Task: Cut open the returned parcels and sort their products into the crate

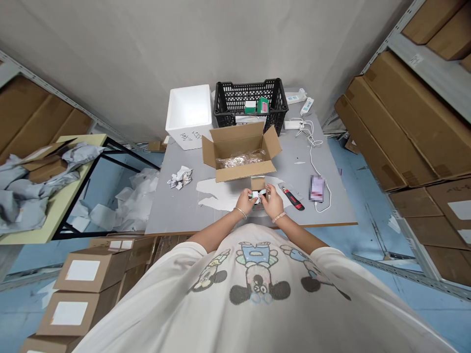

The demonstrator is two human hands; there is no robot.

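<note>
Two hands, left (245,200) and right (274,201), work at a small open cardboard box (258,183) at the table's (172,215) near side, fingers bent around its opening, thumbs at white pieces (255,197) inside; can't tell if either pinches firmly. Handling these calls for fine fingertip control in the tight opening, larger flapped carton (246,173) just beyond, red-and-black utility knife (293,198) near right hand.

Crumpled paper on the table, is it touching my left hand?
Apart. The head view shows the crumpled paper off to the left, with bare grey table and flat torn paper between it and the left hand.
</note>
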